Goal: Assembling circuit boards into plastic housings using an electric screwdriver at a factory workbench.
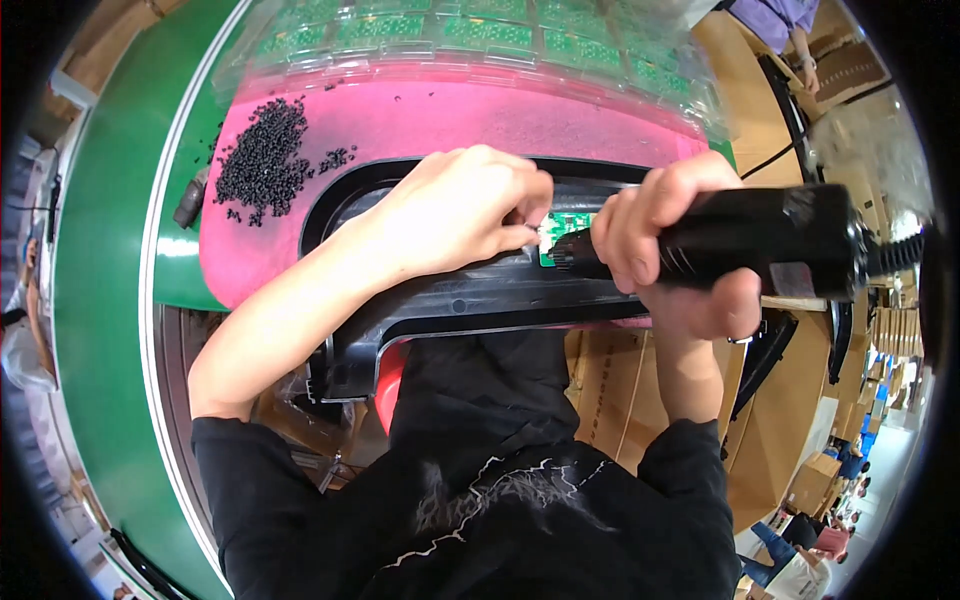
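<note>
Pink mat [420, 120], right hand [670, 250] gripping screwdriver [780, 240]

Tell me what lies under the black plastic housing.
Under the black plastic housing a pink mat shows, with loose black screws on its bare part. The left hand and the housing itself hide the rest.

- Driver [770, 245]: black plastic, matt, with a taped patch.
- Housing [470, 300]: black moulded plastic, smooth, slight sheen.
- Mat [420, 120]: pink, soft-looking, matt.
- Trays [480, 40]: clear glossy plastic over green boards.
- Pellets [262, 160]: small, black, grainy.
- Boxes [610, 385]: brown cardboard, matt.
</note>
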Demonstrator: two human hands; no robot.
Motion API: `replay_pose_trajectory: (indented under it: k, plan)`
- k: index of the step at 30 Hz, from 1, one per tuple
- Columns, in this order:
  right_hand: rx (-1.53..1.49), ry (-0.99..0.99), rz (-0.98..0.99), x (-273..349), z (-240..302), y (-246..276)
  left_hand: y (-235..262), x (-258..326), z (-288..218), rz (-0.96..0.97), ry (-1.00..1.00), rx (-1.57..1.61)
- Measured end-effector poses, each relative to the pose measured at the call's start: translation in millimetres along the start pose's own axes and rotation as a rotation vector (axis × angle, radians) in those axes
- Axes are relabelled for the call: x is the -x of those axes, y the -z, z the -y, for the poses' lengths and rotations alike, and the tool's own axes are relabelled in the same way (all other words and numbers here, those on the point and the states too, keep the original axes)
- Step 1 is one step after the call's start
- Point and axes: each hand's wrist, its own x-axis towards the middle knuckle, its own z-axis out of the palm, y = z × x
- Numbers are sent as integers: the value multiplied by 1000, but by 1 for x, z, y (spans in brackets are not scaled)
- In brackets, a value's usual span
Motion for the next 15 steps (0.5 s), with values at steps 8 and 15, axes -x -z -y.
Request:
replay_pose_trajectory:
  k: [8, 15]
  plan:
    - [-299, 360, 202, -9, 13, 22, -3, -6, -4, 5, -245, 115]
    - [-303, 393, 177, -9, 15, 40, -1, -6, -10, 4, -133, 341]
